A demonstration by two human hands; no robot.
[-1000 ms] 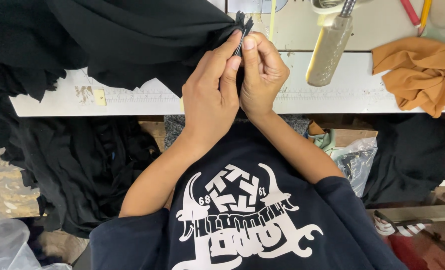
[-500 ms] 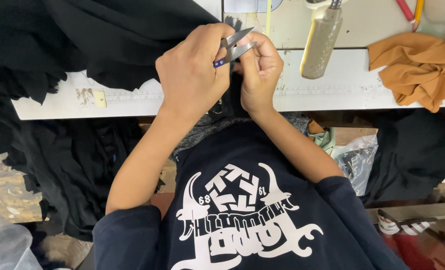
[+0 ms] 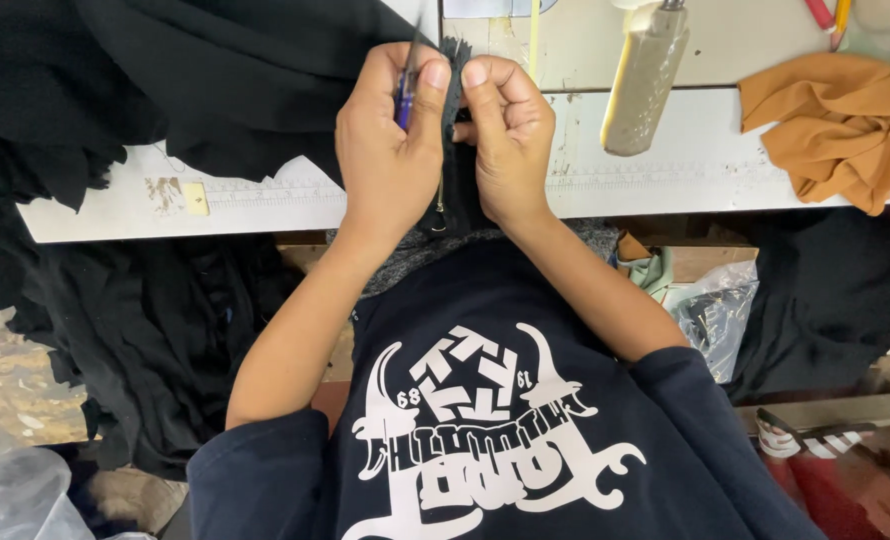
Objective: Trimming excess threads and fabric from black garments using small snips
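Note:
My left hand (image 3: 385,150) grips small thread snips (image 3: 405,85) with a purple handle, blades pointing up and mostly hidden by my fingers. My right hand (image 3: 505,135) pinches a narrow strip of black fabric (image 3: 455,130) right beside the snips; the strip hangs down between both hands to the table's front edge. A large pile of black cloth (image 3: 225,70) covers the left of the white work table (image 3: 665,170) and touches my left hand.
An orange cloth (image 3: 845,120) lies at the right of the table. A grey handled tool (image 3: 640,90) stands behind my right hand. Red and yellow pencils (image 3: 830,15) lie at the top right. More black fabric (image 3: 135,340) and a plastic bag (image 3: 710,320) hang below the table.
One second ago both hands pinched the fabric tip. Then my left hand held the snips with blades showing. Now the snips stand upright, pressed close against the strip.

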